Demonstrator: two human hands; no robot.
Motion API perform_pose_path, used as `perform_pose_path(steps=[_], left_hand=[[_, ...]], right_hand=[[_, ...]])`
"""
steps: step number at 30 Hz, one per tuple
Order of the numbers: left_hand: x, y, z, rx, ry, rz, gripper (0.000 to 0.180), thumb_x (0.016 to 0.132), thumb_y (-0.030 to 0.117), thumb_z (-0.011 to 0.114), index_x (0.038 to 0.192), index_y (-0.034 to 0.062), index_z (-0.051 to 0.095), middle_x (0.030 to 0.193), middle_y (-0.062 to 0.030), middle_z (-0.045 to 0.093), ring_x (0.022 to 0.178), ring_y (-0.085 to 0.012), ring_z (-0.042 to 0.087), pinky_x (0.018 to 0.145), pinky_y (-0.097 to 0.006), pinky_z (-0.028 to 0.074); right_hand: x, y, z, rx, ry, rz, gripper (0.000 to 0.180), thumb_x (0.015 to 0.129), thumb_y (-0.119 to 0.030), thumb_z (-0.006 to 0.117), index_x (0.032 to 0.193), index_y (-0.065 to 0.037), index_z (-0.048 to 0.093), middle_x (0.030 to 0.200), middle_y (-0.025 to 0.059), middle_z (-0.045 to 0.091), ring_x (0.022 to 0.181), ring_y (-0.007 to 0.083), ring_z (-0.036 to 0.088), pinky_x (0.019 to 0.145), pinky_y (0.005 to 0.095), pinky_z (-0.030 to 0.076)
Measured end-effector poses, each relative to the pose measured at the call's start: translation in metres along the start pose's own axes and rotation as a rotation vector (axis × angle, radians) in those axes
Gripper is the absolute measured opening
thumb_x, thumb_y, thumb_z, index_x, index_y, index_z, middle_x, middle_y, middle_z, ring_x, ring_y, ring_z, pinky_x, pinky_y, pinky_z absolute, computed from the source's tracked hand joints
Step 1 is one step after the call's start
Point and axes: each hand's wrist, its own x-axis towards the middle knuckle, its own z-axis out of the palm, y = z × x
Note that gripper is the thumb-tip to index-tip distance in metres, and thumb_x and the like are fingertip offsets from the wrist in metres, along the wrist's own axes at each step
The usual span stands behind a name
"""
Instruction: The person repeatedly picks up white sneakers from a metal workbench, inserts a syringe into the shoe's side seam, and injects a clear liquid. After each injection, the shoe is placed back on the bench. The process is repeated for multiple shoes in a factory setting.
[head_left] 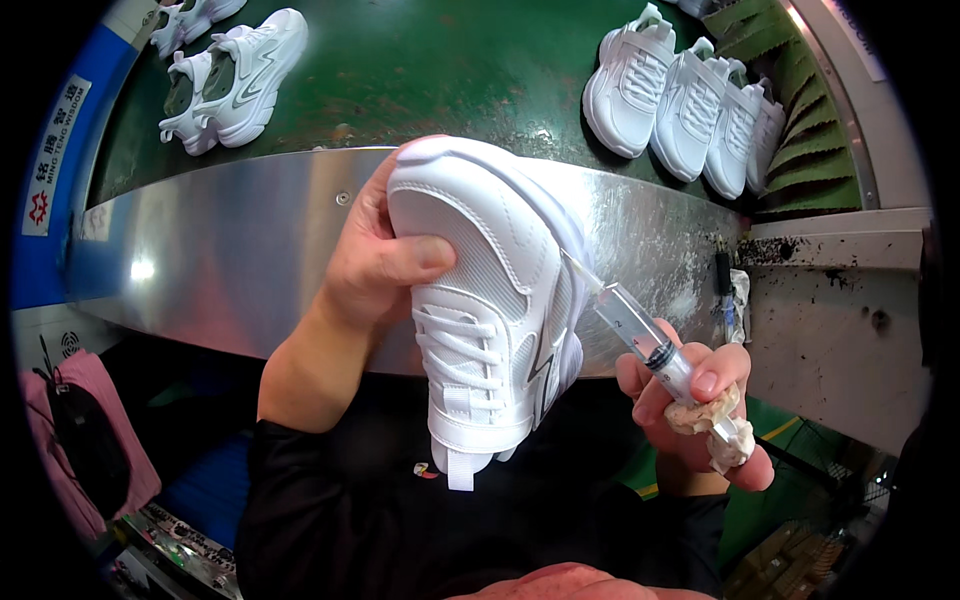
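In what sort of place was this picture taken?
Probably a shoe factory or workshop: similar white shoes are grouped on a green surface, and the right hand holds a syringe close to another shoe.

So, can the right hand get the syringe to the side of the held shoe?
Probably yes: the right hand holds the syringe pointing at the shoe, nothing between them; the left hand grips the opposite side.

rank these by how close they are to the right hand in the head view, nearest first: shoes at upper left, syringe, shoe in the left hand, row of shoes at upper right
1. Syringe: in the right hand
2. Shoe in the left hand: left of the syringe
3. Row of shoes: upper right, beyond the metal edge
4. Shoes at upper left: farthest
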Motion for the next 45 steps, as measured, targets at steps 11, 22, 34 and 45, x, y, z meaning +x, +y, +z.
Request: perform_pose_path(steps=[11,22,34,45], left_hand=[[0.005,-0.002,-0.003,0.015,0.087,-0.050,0.049,0.072,0.011,0.067,0.117,-0.0017,0.053,0.104,-0.0144,0.064,0.092,-0.0243,0.065,0.083,-0.035,0.053],[0.008,-0.004,-0.014,-0.067,0.096,-0.113,0.041,0.083,0.015,0.058,0.118,-0.0034,0.052,0.107,-0.0184,0.063,0.093,-0.0273,0.065,0.081,-0.038,0.055],[0.014,-0.005,-0.032,-0.136,0.061,-0.161,0.043,0.090,0.025,0.051,0.120,-0.0066,0.050,0.113,-0.0215,0.060,0.100,-0.0302,0.062,0.088,-0.043,0.051],[0.019,-0.006,-0.040,-0.184,0.202,-0.227,0.048,0.088,0.034,0.054,0.122,0.0005,0.052,0.114,-0.0156,0.062,0.101,-0.0294,0.062,0.089,-0.044,0.050]], right_hand=[[-0.020,0.018,-0.011,0.061,0.033,0.006,0.081,0.068,-0.069,0.065,0.113,-0.003,0.051,0.087,0.0104,0.059,0.082,0.0203,0.047,0.064,0.0280,0.039],[-0.044,0.021,-0.019,-0.019,0.031,0.137,0.072,0.070,-0.071,0.063,0.111,-0.013,0.051,0.087,0.0125,0.062,0.079,0.0216,0.042,0.070,0.0325,0.033],[-0.078,0.032,-0.013,0.009,0.087,0.063,0.085,0.064,-0.070,0.069,0.108,0.002,0.058,0.088,0.0100,0.066,0.069,0.0153,0.050,0.066,0.0274,0.030],[-0.105,0.046,-0.012,0.019,0.117,0.005,0.082,0.067,-0.068,0.067,0.108,0.002,0.058,0.085,0.0092,0.066,0.064,0.0143,0.052,0.066,0.0271,0.029]])
